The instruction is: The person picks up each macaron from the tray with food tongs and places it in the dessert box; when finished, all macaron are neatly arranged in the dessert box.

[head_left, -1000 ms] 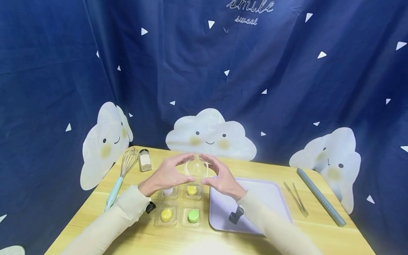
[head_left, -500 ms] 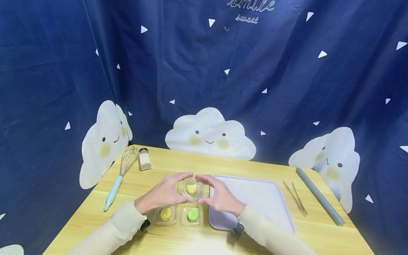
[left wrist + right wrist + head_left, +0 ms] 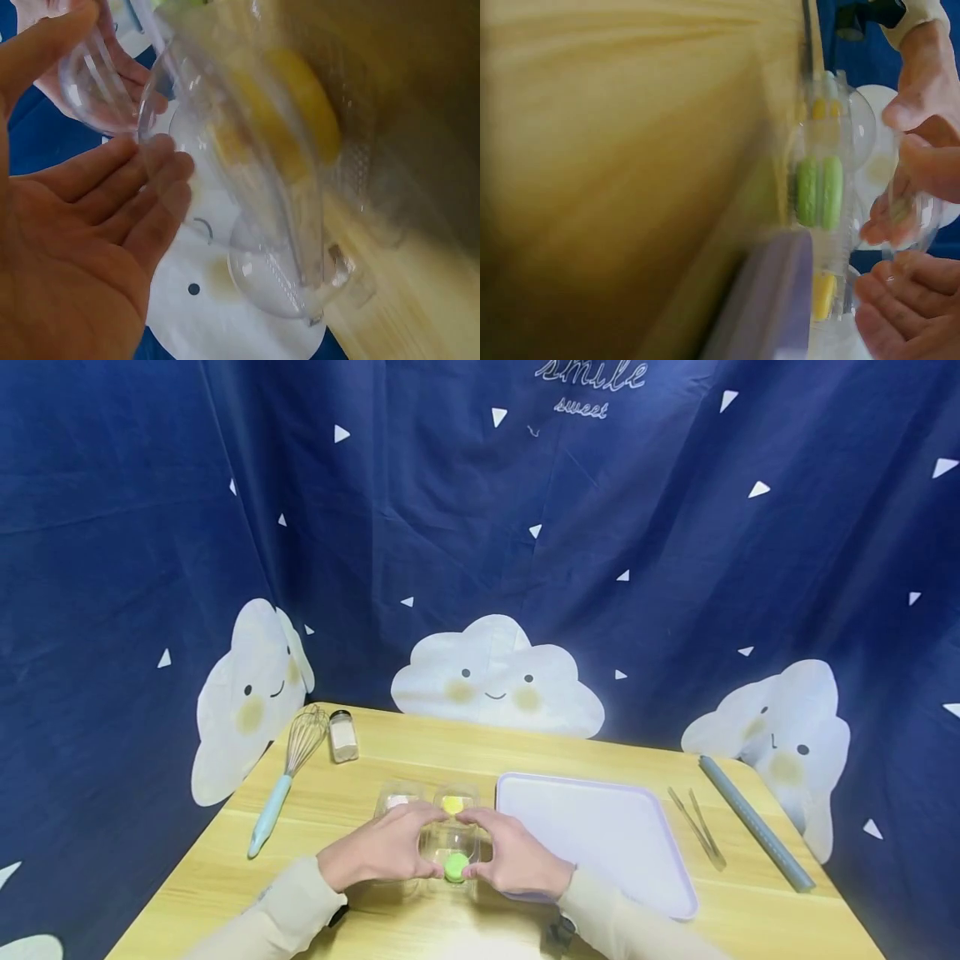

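Observation:
Between both hands a clear plastic dome lid (image 3: 452, 839) is held over the green macaron (image 3: 456, 867), which sits in a clear container. My left hand (image 3: 393, 847) grips the lid's left side between thumb and fingers; my right hand (image 3: 517, 853) grips its right side. In the right wrist view, the lid (image 3: 928, 214) is apart from the container holding the green macaron (image 3: 819, 193). A yellow macaron (image 3: 289, 112) in a clear container shows beside my left hand in the left wrist view. Behind the hands are another yellow macaron (image 3: 452, 804) and a pale one (image 3: 398, 800), partly hidden.
A lilac tray (image 3: 592, 835) lies right of the containers. Farther right are tweezers (image 3: 697, 828) and a grey-blue rod (image 3: 756, 822). At left lie a whisk (image 3: 281, 785) and a black-capped jar (image 3: 343, 737). A blue curtain (image 3: 480, 527) stands behind the table.
Both hands have come down and nearer with the lid, from above the back containers to over the green macaron. The back containers show again behind the hands.

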A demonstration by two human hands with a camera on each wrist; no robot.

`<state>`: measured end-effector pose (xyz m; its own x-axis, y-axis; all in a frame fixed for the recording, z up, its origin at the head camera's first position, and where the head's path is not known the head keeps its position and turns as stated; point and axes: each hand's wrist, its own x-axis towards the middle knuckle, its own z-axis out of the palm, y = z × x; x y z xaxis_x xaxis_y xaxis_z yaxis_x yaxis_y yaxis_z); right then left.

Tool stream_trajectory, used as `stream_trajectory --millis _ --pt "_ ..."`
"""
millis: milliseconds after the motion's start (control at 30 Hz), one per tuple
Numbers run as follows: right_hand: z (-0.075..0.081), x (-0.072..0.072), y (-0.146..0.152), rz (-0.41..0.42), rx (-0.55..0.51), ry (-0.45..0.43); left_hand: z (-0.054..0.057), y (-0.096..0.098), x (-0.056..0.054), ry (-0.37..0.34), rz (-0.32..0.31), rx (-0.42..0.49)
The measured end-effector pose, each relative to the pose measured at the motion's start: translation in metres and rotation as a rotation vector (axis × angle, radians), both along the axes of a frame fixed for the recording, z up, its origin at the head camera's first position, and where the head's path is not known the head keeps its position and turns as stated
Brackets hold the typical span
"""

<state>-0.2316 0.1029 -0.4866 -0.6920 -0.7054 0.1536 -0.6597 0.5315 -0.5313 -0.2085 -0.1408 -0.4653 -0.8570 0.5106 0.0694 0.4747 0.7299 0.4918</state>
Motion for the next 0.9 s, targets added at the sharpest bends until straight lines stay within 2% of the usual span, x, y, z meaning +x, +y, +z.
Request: stream_trajectory --millis 233,400,600,900 --pt "-0.007 0.005 -0.003 0.009 0.097 0.096 -0.007 0.005 0.003 0.045 -0.019 -0.090" --pt "-0.007 0.007 -0.002 -0.006 0.122 0.107 -0.006 0.007 0.004 0.076 -0.032 -0.117" --pt "-0.003 0.009 -0.003 -0.005 0.159 0.089 -0.005 0.007 0.006 0.081 -0.034 -0.136" --pt "-0.008 0.013 -0.006 0.035 0.180 0.169 -0.006 0.013 0.009 0.071 -0.051 -0.159"
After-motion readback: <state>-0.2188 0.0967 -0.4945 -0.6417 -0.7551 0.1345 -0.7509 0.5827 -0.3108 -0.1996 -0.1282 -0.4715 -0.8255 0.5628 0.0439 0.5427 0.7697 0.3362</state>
